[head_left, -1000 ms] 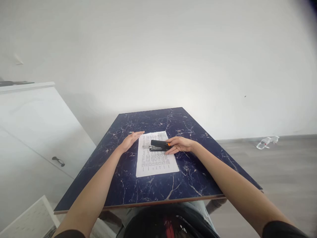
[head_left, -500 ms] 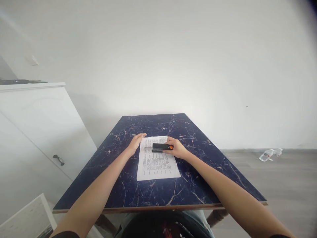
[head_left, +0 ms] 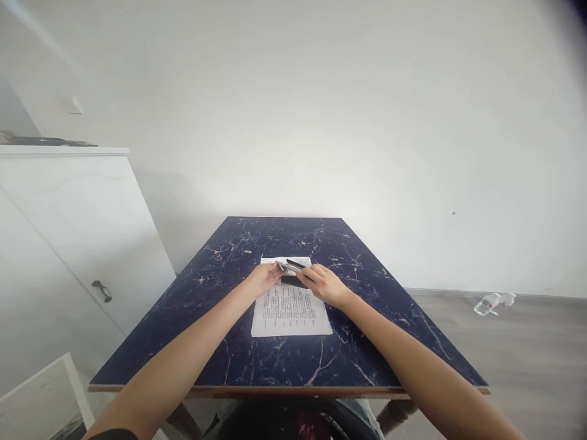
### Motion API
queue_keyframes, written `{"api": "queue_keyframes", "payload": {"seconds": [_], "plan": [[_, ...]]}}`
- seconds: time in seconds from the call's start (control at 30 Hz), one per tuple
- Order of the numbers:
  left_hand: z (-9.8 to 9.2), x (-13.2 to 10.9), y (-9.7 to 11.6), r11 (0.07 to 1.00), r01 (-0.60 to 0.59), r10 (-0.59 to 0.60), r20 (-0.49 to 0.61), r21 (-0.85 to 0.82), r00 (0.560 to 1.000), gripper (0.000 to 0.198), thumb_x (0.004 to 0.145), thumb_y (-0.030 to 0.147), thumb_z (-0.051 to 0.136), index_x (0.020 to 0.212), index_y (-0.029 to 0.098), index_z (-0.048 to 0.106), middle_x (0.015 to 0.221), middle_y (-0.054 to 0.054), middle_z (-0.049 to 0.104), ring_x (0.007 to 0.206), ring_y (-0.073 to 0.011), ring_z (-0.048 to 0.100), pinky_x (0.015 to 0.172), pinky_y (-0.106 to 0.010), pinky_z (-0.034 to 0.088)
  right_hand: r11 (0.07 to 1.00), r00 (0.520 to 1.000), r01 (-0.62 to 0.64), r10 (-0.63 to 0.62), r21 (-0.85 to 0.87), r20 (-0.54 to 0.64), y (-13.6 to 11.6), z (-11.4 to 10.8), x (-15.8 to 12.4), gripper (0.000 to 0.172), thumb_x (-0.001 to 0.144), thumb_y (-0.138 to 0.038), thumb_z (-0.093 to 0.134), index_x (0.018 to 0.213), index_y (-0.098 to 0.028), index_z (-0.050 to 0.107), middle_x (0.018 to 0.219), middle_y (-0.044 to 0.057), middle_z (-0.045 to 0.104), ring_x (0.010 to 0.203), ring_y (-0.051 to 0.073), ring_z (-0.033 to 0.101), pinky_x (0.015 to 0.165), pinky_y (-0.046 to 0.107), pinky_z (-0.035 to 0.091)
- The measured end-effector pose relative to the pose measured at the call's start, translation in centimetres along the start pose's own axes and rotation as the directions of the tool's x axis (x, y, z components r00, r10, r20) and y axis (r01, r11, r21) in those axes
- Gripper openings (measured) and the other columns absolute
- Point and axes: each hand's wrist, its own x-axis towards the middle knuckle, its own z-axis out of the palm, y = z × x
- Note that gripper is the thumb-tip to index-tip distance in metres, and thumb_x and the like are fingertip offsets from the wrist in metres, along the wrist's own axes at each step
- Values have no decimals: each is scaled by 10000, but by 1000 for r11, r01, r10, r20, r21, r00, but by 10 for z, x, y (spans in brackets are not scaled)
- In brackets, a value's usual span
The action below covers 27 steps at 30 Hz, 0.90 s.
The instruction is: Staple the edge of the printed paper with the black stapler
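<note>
A black stapler (head_left: 296,280) is held over the printed sheets, its parts spread apart and a grey metal strip showing between the black ones. My right hand (head_left: 323,285) is closed around its right end. The fingers of my left hand (head_left: 266,278) pinch at the left tip of the metal part; whether a small piece is also between them is too fine to see. Beneath both hands lie white sheets of printed paper (head_left: 290,318), their upper part partly covered by the hands and stapler.
The paper lies on a dark blue marbled table (head_left: 367,342). A small pale piece (head_left: 247,251) is left of the sheets. A white cabinet (head_left: 77,232) stands at the left, a white wall behind. Clear crumpled plastic (head_left: 493,303) lies on the floor at right.
My left hand has come from the sheets' upper left edge to the stapler's left end. The stapler has opened wider in my right hand. The view has shifted slightly.
</note>
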Motion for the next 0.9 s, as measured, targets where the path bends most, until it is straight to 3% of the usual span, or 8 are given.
{"api": "queue_keyframes", "payload": {"seconds": [0.2, 0.33, 0.4, 0.5, 0.6, 0.7, 0.77, 0.9], "plan": [[-1, 1, -4, 998, -35, 36, -21, 54, 999, 143, 940, 16, 629, 890, 109, 725, 1008, -166, 778, 1055, -248, 770, 1129, -415, 562, 996, 996, -88, 87, 22, 24, 0, -4, 0, 332, 1076, -146, 437, 1183, -219, 742, 992, 101, 692, 825, 234, 551, 774, 396, 466], [-5, 0, 3, 980, -137, 147, -68, 142, 987, 76, 902, 39, 711, 923, 112, 713, 1025, -193, 776, 1037, -295, 781, 1114, -500, 573, 945, 947, -316, 320, 88, -38, 5, -3, 1, 257, 975, -129, 565, 1126, -209, 757, 1042, 123, 686, 912, 258, 591, 807, 408, 455], [-7, -4, 12, 946, -267, 288, -97, 186, 953, 85, 925, 100, 721, 1001, 127, 695, 1077, -184, 774, 1040, -280, 780, 1124, -506, 562, 882, 888, -445, 457, 155, -46, 10, -2, 0, 181, 937, -202, 649, 1080, -199, 760, 1026, 109, 685, 886, 250, 620, 772, 383, 469], [-7, -14, 25, 849, -466, 502, -106, 248, 859, 170, 979, 225, 693, 1136, 170, 660, 1168, -146, 766, 1091, -248, 764, 1142, -478, 539, 781, 821, -559, 569, 279, 51, 18, 2, -2, 188, 876, -360, 761, 959, -192, 769, 908, 52, 704, 722, 195, 640, 635, 310, 468], [-2, -26, 30, 735, -579, 625, -22, 352, 780, 270, 956, 345, 731, 1175, 206, 657, 1139, -123, 777, 1098, -273, 761, 1102, -478, 551, 707, 793, -602, 582, 370, 178, 22, 8, -5, 257, 787, -430, 845, 807, -186, 770, 784, 18, 705, 626, 169, 626, 558, 275, 436], [7, -36, 25, 599, -615, 664, 111, 512, 740, 345, 905, 436, 784, 1167, 240, 675, 1068, -110, 790, 1061, -310, 768, 1051, -477, 560, 672, 795, -602, 555, 431, 246, 20, 10, -4, 300, 689, -455, 919, 725, -195, 773, 725, 10, 695, 608, 167, 608, 562, 278, 433], [15, -43, 20, 532, -601, 647, 171, 596, 743, 381, 880, 458, 810, 1179, 266, 673, 1047, -100, 796, 1066, -323, 765, 1061, -479, 540, 662, 802, -587, 553, 466, 225, 16, 6, -1, 346, 688, -504, 926, 830, -209, 814, 825, 40, 736, 694, 195, 632, 626, 303, 474], [31, -56, 13, 501, -620, 552, 329, 604, 766, 442, 865, 411, 836, 1234, 285, 629, 1118, -102, 799, 1146, -328, 747, 1126, -480, 480, 667, 818, -515, 571, 538, 75, 7, -9, 6, 559, 839, -593, 818, 1292, -272, 754, 1153, 100, 750, 939, 248, 625, 834, 391, 528]]}}
